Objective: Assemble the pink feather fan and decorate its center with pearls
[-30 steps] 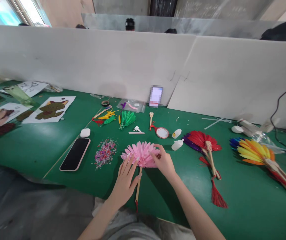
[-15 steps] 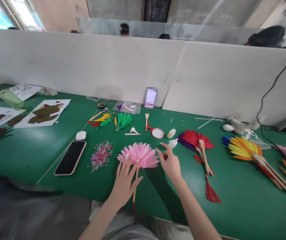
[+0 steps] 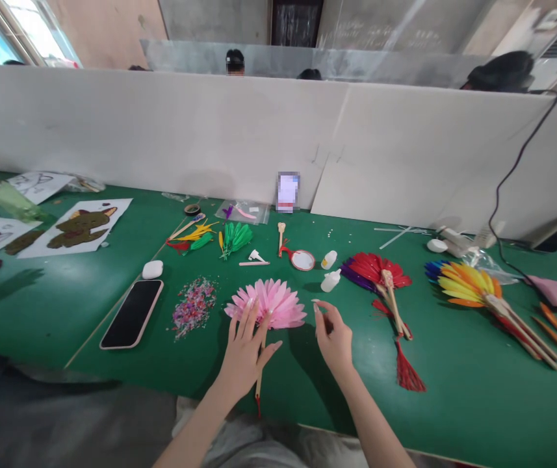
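A pink feather fan (image 3: 283, 304) with a thin wooden handle lies on the green table. My left hand (image 3: 245, 348) rests on its lower left part, fingers stretched out and spread, covering some feathers and the top of the handle. Just to the right of the fan is my right hand (image 3: 333, 335), with thumb and index fingertips brought together. Anything between those tips is too small to make out. Beyond my right hand, a small white glue bottle (image 3: 330, 281) lies tipped beside a second little bottle (image 3: 329, 260) with a yellow label.
Left of the fan are loose sequins (image 3: 194, 305), a phone (image 3: 132, 315) and a white earbud case (image 3: 152, 269). A red fan (image 3: 380, 272) and a yellow-orange fan (image 3: 470, 284) lie to the right. Green feathers (image 3: 236, 239) and a round mirror (image 3: 302, 260) sit behind.
My right hand has drawn back from the glue bottle, and its thumb and index finger have closed together. My left hand stays on the pink fan. The view has shifted slightly.
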The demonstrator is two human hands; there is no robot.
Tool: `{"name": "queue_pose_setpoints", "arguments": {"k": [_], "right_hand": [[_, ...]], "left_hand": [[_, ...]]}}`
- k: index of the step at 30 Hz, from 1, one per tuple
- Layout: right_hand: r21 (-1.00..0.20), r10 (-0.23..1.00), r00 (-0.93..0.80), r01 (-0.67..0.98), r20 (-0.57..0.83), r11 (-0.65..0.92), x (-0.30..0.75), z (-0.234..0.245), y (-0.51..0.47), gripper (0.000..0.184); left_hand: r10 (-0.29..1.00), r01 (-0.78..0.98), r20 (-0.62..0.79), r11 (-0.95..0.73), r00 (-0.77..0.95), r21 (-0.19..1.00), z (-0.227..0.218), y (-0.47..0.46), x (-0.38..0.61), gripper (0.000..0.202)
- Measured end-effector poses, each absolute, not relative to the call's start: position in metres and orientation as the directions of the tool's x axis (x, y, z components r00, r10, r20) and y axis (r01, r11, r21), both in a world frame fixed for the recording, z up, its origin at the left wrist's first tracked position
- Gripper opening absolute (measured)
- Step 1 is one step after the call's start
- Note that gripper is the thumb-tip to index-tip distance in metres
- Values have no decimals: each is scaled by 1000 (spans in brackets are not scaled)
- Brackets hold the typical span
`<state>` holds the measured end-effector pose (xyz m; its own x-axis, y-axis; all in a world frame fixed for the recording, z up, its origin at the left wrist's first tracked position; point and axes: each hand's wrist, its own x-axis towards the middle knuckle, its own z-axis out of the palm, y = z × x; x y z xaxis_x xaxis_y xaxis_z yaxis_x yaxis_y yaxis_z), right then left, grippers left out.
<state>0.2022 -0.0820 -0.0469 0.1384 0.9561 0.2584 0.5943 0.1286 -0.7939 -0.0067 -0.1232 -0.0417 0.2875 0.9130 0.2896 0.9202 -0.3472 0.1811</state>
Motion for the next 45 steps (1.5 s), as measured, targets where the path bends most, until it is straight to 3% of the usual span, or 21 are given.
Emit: {"name": "queue_pose_setpoints", "arguments": {"k": [11,19,24,27,30,33,38,45], "right_hand": [[-791,947,159,597,280,133,207,-55,-78,33],[-711,901,112,658,420,250,202,-55,-80,28],[-614,844,-21,676,537,407,198,-48,-83,29],[-523,798,-207,657,567,542,188,-42,-91,37],[-398,749,-453,649,484,649,171,-38,-101,48],[-332,737,-586,658,338,675,155,-41,-109,56],[-298,748,-615,686,250,664,142,-47,-110,65],[-302,758,-609,695,235,652,139,-47,-109,64]], "left_hand": [[927,927,252,-328,279,183,-39,-123,-5,49],[925,929,257,-329,281,169,-39,-123,-5,49],[929,927,272,-312,252,207,-42,-124,-7,51],[928,924,298,-299,224,239,-44,-124,-12,50],[935,923,332,-235,129,303,-46,-122,-19,50],[939,917,343,-150,15,370,-47,-121,-24,50],[934,904,356,-138,-17,406,-50,-124,-30,49],[931,889,365,-148,-24,434,-54,-126,-30,50]]}}
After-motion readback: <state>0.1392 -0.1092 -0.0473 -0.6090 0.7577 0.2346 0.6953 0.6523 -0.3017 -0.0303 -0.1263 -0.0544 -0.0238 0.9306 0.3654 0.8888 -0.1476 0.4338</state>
